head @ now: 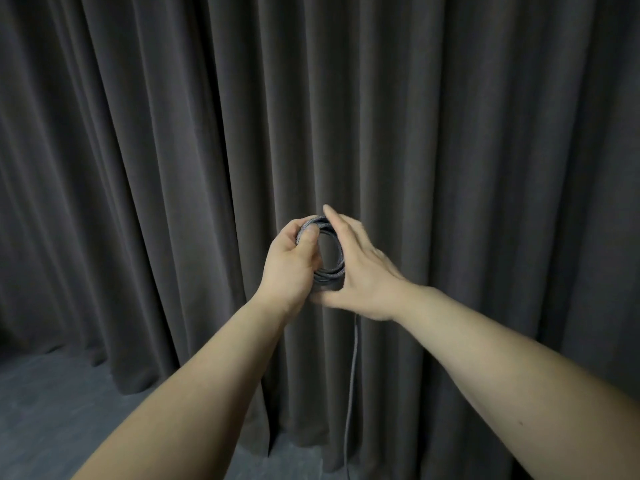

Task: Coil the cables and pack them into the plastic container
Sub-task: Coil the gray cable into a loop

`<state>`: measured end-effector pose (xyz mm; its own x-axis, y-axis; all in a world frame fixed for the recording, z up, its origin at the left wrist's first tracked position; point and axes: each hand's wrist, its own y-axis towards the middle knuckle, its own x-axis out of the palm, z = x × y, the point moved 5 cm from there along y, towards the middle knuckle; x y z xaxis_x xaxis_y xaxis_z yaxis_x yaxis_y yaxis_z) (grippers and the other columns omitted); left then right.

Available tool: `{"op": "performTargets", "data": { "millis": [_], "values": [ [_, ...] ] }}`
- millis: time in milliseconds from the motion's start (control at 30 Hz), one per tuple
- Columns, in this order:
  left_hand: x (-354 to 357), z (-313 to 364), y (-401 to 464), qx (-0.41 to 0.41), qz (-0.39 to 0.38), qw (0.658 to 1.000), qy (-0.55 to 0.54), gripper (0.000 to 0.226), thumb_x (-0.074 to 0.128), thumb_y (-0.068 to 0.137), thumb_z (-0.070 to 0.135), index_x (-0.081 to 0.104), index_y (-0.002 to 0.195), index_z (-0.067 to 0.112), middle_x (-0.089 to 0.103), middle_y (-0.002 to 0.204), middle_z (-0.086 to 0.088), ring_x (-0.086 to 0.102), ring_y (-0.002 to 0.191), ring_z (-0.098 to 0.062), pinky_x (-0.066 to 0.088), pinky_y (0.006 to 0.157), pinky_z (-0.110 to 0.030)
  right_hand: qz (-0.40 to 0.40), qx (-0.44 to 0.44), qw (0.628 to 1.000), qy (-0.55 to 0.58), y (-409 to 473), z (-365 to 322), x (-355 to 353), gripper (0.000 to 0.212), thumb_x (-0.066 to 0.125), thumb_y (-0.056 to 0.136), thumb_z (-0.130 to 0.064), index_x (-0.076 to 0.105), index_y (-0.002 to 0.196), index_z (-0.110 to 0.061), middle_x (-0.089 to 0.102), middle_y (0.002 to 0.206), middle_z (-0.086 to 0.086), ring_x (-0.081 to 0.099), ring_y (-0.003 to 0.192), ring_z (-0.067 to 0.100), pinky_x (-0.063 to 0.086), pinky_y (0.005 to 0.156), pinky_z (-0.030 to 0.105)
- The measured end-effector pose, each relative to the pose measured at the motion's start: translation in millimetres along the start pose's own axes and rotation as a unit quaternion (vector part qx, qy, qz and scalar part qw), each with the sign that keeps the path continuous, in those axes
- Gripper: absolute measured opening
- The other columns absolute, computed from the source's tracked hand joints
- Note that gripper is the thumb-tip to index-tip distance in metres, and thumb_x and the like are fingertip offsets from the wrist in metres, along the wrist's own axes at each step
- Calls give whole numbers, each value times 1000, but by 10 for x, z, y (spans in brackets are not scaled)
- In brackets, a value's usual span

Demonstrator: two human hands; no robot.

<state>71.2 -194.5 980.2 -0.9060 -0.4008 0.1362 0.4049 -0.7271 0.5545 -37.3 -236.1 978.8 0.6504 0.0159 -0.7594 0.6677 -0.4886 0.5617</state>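
A grey braided cable (335, 261) is wound into a small coil held up in front of me. My left hand (291, 261) grips the coil's left side, thumb pressed over the top loops. My right hand (360, 268) wraps around the coil's right side and bottom, its index finger pointing up and its thumb under the coil. The cable's loose tail (352, 375) hangs straight down from below my right hand and leaves the view at the bottom. No plastic container is in view.
A dark grey pleated curtain (450, 133) fills the whole background, close behind my hands. Grey carpeted floor (52, 403) shows at the lower left and along the bottom.
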Motion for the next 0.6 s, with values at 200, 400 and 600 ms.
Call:
{"op": "performTargets", "data": {
  "millis": [200,400,600],
  "values": [
    [139,-12,-78,-43,-56,997,18,19,43,103,18,61,101,15,50,57,13,45,55,-2,39,59,-21,27,47,997,53,39,171,5,115,82,59,-41,3,142,-55,35,136,-4,49,122,25,46,95,36],
    [92,57,-94,-112,-122,986,-33,33,39,100,13,68,115,9,71,113,-13,66,103,-21,51,92,-38,61,44,993,93,-25,275,-26,98,80,60,-22,22,136,-46,43,129,-6,52,112,18,46,92,32],
    [-62,104,5,-113,-156,971,143,25,53,96,6,74,105,15,72,83,3,58,72,-3,38,63,-22,97,69,980,162,-26,424,-69,93,81,60,-25,26,131,-46,49,126,-12,53,110,11,46,96,29]
  ]
}}
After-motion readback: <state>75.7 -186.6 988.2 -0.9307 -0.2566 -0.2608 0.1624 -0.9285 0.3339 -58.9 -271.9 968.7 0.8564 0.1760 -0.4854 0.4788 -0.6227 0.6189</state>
